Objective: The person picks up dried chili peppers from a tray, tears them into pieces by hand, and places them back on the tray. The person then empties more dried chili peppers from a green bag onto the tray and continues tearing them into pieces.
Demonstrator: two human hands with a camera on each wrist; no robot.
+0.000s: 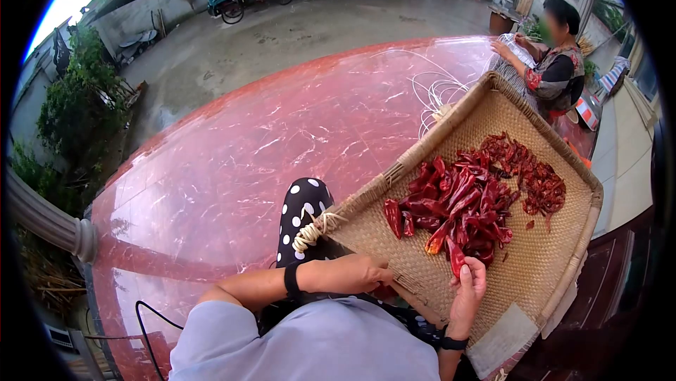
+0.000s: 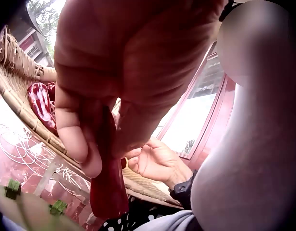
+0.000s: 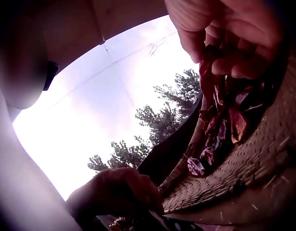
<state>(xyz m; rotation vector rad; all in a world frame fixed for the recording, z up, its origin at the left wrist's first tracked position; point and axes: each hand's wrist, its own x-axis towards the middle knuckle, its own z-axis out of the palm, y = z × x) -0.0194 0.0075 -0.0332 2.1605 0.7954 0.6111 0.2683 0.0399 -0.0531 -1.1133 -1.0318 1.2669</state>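
In the head view a woven tray [image 1: 549, 254] holds a pile of dried red peppers [image 1: 461, 194] and a smaller heap of dark red pieces [image 1: 546, 187]. My right hand [image 1: 468, 293] pinches one red pepper [image 1: 455, 254] between thumb and fingers at the pile's near edge. My left hand [image 1: 355, 273] is at the tray's near left rim; in the left wrist view its fingers [image 2: 78, 139] curl round a red pepper [image 2: 109, 187] that hangs downward. The right wrist view shows my right hand [image 3: 230, 38] above the peppers.
Coiled cord [image 1: 320, 232] is tied at the tray's left corner, beside a dotted trouser knee [image 1: 304, 205]. Another person [image 1: 556, 64] sits beyond the tray, near loose white strands [image 1: 440, 89]. A column [image 1: 49, 219] stands at left on the red tiled floor [image 1: 282, 127].
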